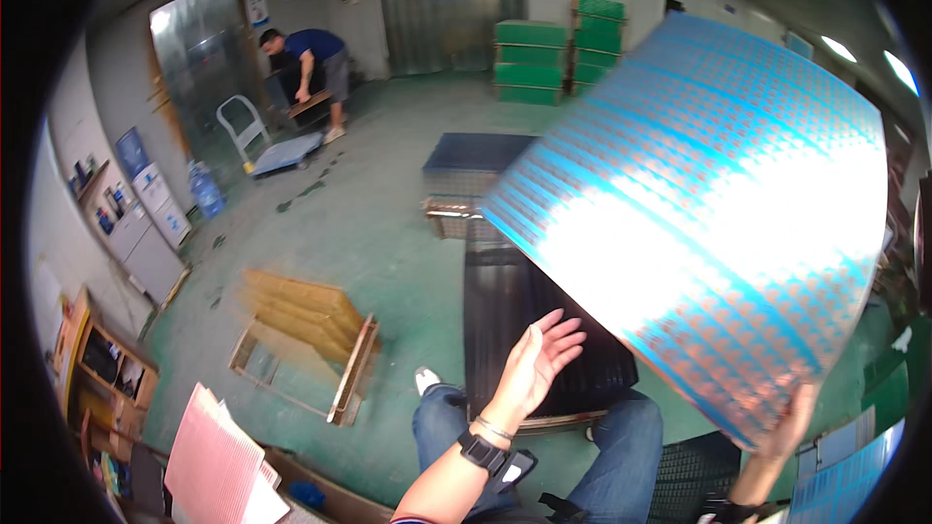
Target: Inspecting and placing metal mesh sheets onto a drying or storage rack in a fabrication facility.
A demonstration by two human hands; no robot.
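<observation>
A large, thin sheet (621, 136) patterned in blue and copper, like a circuit board panel, is tilted up on my right side, with bright glare across it. My right hand (791, 422) grips its lower edge near the bottom corner. Apart from the sheet, my left hand (536, 364) is raised with its fingers stretched out and holds nothing. Below it, between my knees, lies a stack of black ribbed trays or panels (500, 330). Just beyond stands another dark-topped stack (476, 150).
A wooden rack (359, 369) with yellowish boards stands front left, near pink ribbed sheets (214, 456). Farther off, a person (316, 49) bends with a dark crate beside a flat trolley (286, 153). Green crates (529, 53) are stacked at the back. More blue panels (845, 485) sit lower right.
</observation>
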